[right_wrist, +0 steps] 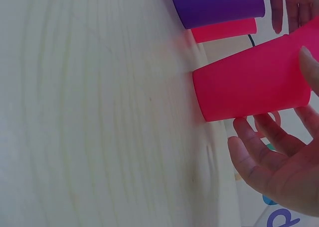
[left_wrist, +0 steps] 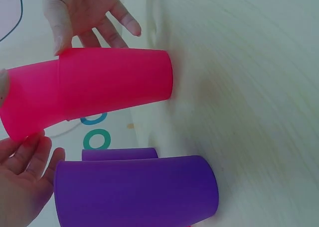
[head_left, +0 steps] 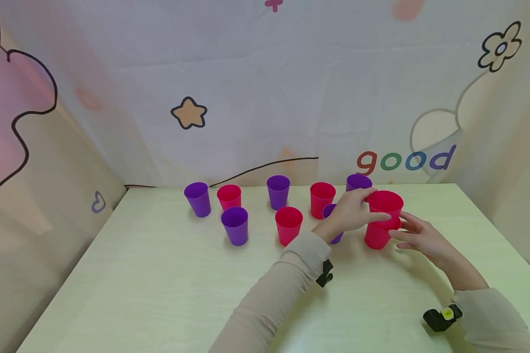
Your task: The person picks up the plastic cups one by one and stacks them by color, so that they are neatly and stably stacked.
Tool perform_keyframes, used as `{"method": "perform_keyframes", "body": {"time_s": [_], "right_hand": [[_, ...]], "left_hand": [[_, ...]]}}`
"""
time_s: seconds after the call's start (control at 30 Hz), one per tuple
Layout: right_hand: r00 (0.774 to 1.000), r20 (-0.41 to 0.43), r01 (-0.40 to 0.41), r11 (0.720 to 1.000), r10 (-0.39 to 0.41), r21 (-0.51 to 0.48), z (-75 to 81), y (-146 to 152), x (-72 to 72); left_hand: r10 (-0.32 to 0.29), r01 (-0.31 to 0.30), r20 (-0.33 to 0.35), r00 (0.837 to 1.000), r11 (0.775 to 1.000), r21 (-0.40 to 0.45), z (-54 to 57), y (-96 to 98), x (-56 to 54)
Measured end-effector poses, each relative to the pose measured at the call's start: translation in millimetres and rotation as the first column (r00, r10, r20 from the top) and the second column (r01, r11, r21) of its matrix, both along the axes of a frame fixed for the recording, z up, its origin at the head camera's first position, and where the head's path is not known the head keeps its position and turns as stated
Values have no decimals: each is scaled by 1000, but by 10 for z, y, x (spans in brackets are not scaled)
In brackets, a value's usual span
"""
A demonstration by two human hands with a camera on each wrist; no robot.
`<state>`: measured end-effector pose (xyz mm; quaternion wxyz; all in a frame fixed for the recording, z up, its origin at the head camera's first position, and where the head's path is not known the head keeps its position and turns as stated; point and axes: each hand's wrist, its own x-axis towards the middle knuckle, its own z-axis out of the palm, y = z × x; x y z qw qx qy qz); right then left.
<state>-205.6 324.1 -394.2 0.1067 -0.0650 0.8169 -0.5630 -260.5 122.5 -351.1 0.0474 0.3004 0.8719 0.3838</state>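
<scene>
Two red cups stand one in the other at the right side of the table. My left hand (head_left: pixel 350 212) grips the upper red cup (head_left: pixel 385 202), with the thumb on its near side and fingers on the far side. The lower red cup (head_left: pixel 377 238) has its base at the tabletop and leans slightly. My right hand (head_left: pixel 428 241) holds the lower cup loosely from the right, thumb and fingers curved about its side. In the left wrist view some right-hand fingers are spread off the cup. A purple cup (head_left: pixel 337 239) is partly hidden behind my left forearm.
Left of the stack stand several separate cups in two rough rows, including a purple cup (head_left: pixel 235 226), a red cup (head_left: pixel 288 225) and a back purple cup (head_left: pixel 358 182). A printed cloth (head_left: pixel 247 98) hangs behind the pale table (head_left: pixel 137 274).
</scene>
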Motion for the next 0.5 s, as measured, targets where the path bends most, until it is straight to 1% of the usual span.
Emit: {"method": "perform_keyframes", "body": {"time_s": [0.13, 0.23, 0.37, 0.5], "right_hand": [[1000, -3, 2, 1000, -2, 4, -10, 5, 2], [1000, -6, 4, 1000, -4, 4, -15, 4, 2], [1000, -11, 7, 1000, -6, 5, -18, 5, 0], [1000, -17, 8, 1000, -8, 7, -13, 12, -2]], "left_hand": [[-36, 32, -49, 998, 996, -88, -17, 29, -32], [-61, 52, -62, 996, 989, -135, -31, 38, -48], [-82, 73, -45, 996, 984, -164, -53, 43, -62], [-98, 89, -47, 994, 981, -174, -68, 42, -75]]}}
